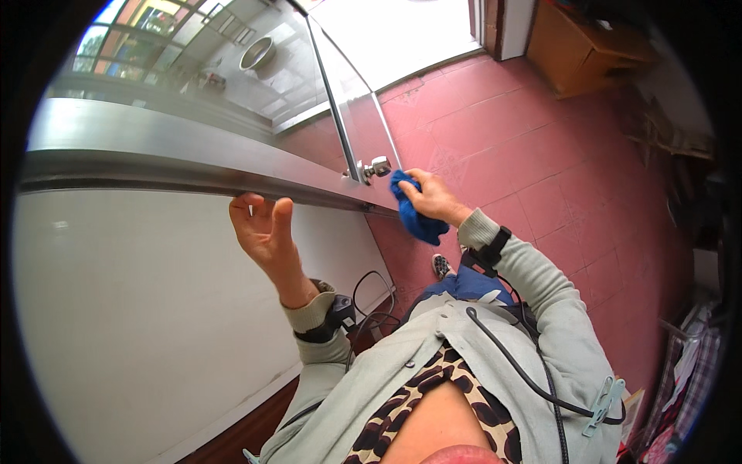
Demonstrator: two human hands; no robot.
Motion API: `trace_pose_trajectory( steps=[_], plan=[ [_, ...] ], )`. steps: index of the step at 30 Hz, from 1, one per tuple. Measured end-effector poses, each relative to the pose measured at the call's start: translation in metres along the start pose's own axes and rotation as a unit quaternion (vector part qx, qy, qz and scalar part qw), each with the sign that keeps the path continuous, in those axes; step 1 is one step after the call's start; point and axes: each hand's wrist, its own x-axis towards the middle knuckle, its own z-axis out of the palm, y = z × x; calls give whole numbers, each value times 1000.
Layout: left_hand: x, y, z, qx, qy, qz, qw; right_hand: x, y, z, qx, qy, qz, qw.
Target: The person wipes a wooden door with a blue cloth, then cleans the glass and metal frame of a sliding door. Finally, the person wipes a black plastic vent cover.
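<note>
My right hand (432, 195) grips a blue cloth (418, 217), which hangs down beside the edge of the metal frame. Close above the cloth is a shiny metal door knob (378, 167) on the edge of a glass door. My left hand (264, 232) holds nothing; its fingers are apart, with the fingertips touching or very near the underside of a long brushed-metal rail (174, 136). Below the rail is a smooth white panel (145, 301). Glass (197, 64) rises on the rail's far side.
Red floor tiles (504, 156) lie to the right. A wooden cabinet (579, 52) stands at the upper right, beside the doorway. Behind the glass is a round metal basin (257, 54). A loose black cable (374, 275) hangs by the white panel. Folded fabrics (690, 371) are at the lower right.
</note>
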Motion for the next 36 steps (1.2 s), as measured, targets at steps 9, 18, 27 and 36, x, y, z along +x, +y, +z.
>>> trace_pose_trajectory(
  steps=[9,18,27,36],
  plan=[
    [20,33,18,143,205,178,952,66,15,40,3,71,13,997],
    [32,58,38,173,270,154,934,21,24,112,-44,4,-201,979],
    [40,62,40,187,314,153,918,77,8,95,-88,-15,-148,985],
    [44,67,50,180,332,164,911,60,-5,70,4,-255,-100,962]
  ],
)
